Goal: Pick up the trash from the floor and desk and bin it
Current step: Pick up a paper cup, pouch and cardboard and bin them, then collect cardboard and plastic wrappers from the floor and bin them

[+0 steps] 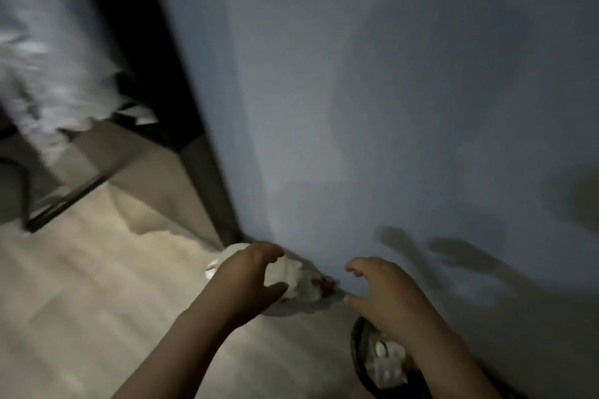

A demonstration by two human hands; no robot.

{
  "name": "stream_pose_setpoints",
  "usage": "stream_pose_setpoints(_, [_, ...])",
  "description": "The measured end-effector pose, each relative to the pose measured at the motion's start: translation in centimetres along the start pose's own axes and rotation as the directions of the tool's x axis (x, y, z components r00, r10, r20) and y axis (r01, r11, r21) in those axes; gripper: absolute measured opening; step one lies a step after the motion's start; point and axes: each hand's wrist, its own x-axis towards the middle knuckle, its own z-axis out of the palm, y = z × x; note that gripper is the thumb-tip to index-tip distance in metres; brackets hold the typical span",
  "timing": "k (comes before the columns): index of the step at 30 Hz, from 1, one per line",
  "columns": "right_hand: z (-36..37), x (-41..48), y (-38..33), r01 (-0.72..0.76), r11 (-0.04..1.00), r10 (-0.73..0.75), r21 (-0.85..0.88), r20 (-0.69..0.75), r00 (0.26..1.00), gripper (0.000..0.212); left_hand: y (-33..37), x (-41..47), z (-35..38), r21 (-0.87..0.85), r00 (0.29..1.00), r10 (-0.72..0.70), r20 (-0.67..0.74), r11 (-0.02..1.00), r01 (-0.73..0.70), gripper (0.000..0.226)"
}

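Head view: crumpled paper [289, 278] sits inside curled left hand [245, 280].

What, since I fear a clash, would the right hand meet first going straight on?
The right hand would likely meet the crumpled paper by the wall, gripped by the left hand; depth is unclear.

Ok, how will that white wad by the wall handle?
The wad looks like crumpled tissue, so probably light and soft, squashing under the left hand. Its ragged folds should grip well, not roll. Brownish bits at its edge may drop off.
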Motion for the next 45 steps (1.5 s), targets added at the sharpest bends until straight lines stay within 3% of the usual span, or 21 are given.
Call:
stream_pose_setpoints(6, [4.7, 3.5, -17.0, 0.327, 0.941, -0.313, -0.085, 0.143, 0.939, 0.05, -12.8, -11.3, -6.9, -0.108, 0.931, -0.33, -0.159, 0.943, 0.316, 0.049])
stream_pose_setpoints(10, [9.3, 3.0, -28.7, 0.506, 0.859, -0.487, -0.082, 0.177, 0.855, 0.042, -20.3, -19.7, -10.6, -0.147, 0.852, -0.463, -0.245, 0.886, 0.439, 0.05])
stream_pose_setpoints(20, [19.3, 1.4, -50.3, 0.719, 0.695, -0.68, -0.029, 0.3, 0.669, 0.045, -34.5, -35.1, -16.4, -0.274, 0.634, -0.675, -0.377, 0.735, 0.62, 0.049])
stream_pose_setpoints(31, [23.7, 9.8, -65.7, 0.856, 0.515, -0.786, -0.051, 0.369, 0.495, 0.044, -46.1, -35.4, -22.9, -0.363, 0.469, -0.772, -0.43, 0.623, 0.693, 0.05])
stream_pose_setpoints(40, [24.1, 20.1, -77.1, 0.904, 0.425, -0.838, -0.046, 0.359, 0.412, 0.046, -55.4, -30.5, -31.5, -0.37, 0.363, -0.808, -0.464, 0.549, 0.749, 0.05])
stream_pose_setpoints(45, [26.0, 23.5, -82.9, 0.917, 0.397, -0.836, -0.046, 0.394, 0.382, 0.047, -61.2, -29.5, -34.5, -0.393, 0.34, -0.821, -0.458, 0.531, 0.751, 0.05])
